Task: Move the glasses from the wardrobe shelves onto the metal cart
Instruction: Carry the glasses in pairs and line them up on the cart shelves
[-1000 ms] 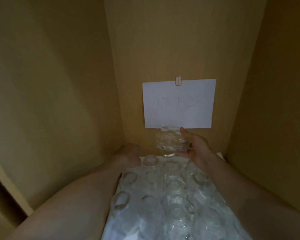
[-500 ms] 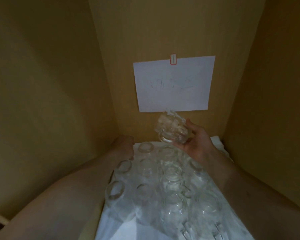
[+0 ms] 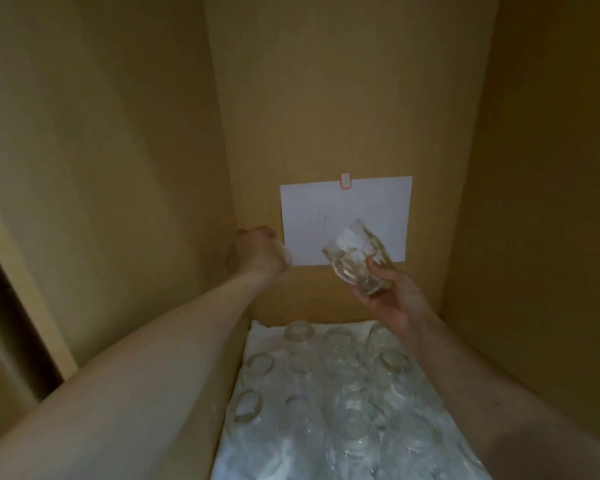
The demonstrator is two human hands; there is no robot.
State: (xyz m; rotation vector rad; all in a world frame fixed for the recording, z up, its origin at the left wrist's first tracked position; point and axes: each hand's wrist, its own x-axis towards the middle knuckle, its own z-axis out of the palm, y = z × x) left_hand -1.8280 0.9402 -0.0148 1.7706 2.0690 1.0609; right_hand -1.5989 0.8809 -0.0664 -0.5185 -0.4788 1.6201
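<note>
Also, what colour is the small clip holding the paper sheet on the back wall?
Red-edged with a pale centre, clip atop the white paper sheet; head view.

Left hand's (image 3: 260,252) contents unclear

place: probably home | wooden wardrobe (image 3: 343,81) | shelf glasses (image 3: 329,393)

glasses in your hands: 2, right hand (image 3: 394,299) grips a glass (image 3: 359,258), left hand (image 3: 258,252) a blurred one
glasses on the white cloth (image 3: 257,344): many, count unclear
paper sheets (image 3: 347,206): 1
</note>
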